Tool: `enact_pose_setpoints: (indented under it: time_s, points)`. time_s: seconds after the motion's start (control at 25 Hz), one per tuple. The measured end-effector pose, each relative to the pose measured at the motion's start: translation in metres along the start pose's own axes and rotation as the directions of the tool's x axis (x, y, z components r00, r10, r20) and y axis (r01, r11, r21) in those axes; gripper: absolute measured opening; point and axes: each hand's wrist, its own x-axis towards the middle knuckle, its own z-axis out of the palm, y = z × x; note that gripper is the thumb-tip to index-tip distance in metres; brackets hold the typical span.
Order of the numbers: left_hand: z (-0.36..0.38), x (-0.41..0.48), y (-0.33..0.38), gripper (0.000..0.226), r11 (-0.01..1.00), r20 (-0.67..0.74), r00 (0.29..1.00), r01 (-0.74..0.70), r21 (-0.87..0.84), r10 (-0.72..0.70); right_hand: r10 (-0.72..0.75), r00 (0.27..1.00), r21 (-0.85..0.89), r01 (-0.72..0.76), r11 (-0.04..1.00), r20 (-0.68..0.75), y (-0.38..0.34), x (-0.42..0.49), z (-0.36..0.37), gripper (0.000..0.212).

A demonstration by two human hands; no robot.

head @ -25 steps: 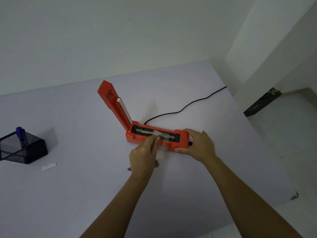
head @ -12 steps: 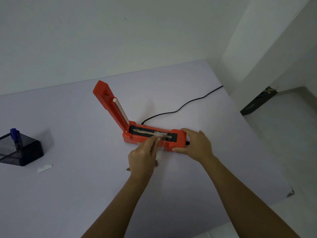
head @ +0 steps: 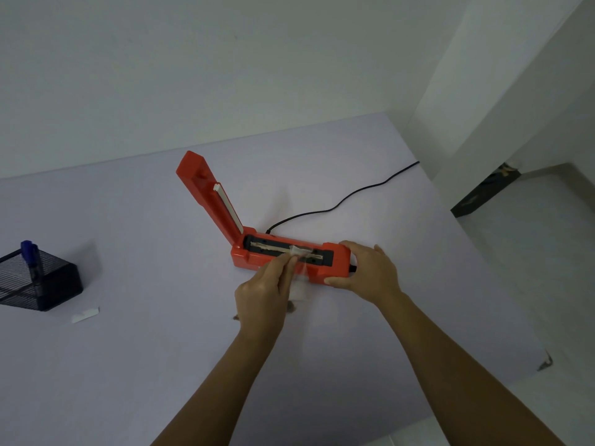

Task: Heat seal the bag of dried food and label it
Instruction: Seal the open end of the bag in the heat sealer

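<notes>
An orange heat sealer point(head: 244, 257) lies on the pale table with its lid point(head: 206, 194) raised up and to the left. A small clear bag point(head: 301, 280) of dried food rests in front of it, its top edge laid across the sealing strip. My left hand point(head: 262, 292) pinches the bag's top at the strip and covers most of the bag; brown bits of food show at the hand's edges. My right hand point(head: 367, 270) grips the sealer's right end.
A black mesh pen holder point(head: 38, 281) with a blue marker point(head: 30, 255) stands at the left edge. A small white label point(head: 85, 314) lies just in front of it. The sealer's black cord point(head: 341, 201) runs off the table's far right. The table's right edge drops to the floor.
The view has shifted a little. Both hands stay on the bag and the sealer, and the bag's top still lies across the strip.
</notes>
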Motion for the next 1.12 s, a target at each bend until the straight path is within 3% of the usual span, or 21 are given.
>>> enact_pose_setpoints:
  time_s: [0.16,0.24,0.32,0.48,0.6,0.72,0.8,0.88,0.92,1.0,1.12]
  points:
    - [-0.004,0.010,0.007,0.038,0.999,-0.038,0.999,0.031,-0.041,-0.033,-0.012,1.000,-0.012,0.012,1.000,-0.014,-0.003,-0.001,-0.003,0.074]
    - [-0.007,0.015,0.007,0.034,0.985,-0.018,0.987,0.158,-0.063,-0.160,0.000,1.000,0.001,0.000,1.000,-0.003,-0.002,-0.002,-0.003,0.077]
    - [-0.005,0.016,0.000,0.027,0.934,0.020,0.938,0.347,-0.086,-0.347,0.001,1.000,-0.009,-0.001,1.000,0.001,-0.001,-0.002,-0.003,0.078]
    - [-0.003,0.009,-0.022,0.016,0.732,0.139,0.763,0.645,-0.221,-0.631,-0.019,1.000,0.005,0.019,1.000,-0.022,-0.003,-0.003,-0.005,0.073]
    - [-0.008,-0.001,-0.028,0.014,0.625,0.204,0.677,0.733,-0.269,-0.707,-0.063,0.998,-0.039,0.063,0.997,-0.020,0.001,-0.001,-0.002,0.080]
    - [-0.023,-0.010,-0.030,0.014,0.600,0.208,0.658,0.749,-0.281,-0.723,-0.030,0.999,-0.096,0.028,0.995,-0.019,0.002,-0.004,0.003,0.104]
    - [-0.037,-0.017,-0.037,0.015,0.585,0.191,0.643,0.760,-0.285,-0.742,-0.016,0.986,0.075,0.029,0.997,-0.166,-0.013,-0.018,0.011,0.091]
    - [-0.050,-0.026,-0.046,0.015,0.569,0.173,0.622,0.775,-0.276,-0.763,-0.067,0.949,0.212,0.137,0.968,-0.309,-0.042,-0.041,0.029,0.058]
    - [-0.059,-0.031,-0.052,0.015,0.563,0.162,0.612,0.782,-0.268,-0.774,-0.080,0.947,0.282,0.172,0.944,-0.311,-0.061,-0.052,0.044,0.043]
    - [-0.078,-0.044,-0.066,0.017,0.557,0.133,0.596,0.794,-0.246,-0.792,-0.014,0.990,0.504,0.084,0.860,-0.140,-0.102,-0.069,0.075,0.019]
    - [-0.107,-0.069,-0.091,0.017,0.529,0.085,0.555,0.822,-0.213,-0.828,0.069,0.975,0.694,-0.201,0.692,0.214,-0.157,-0.080,0.116,0.011]
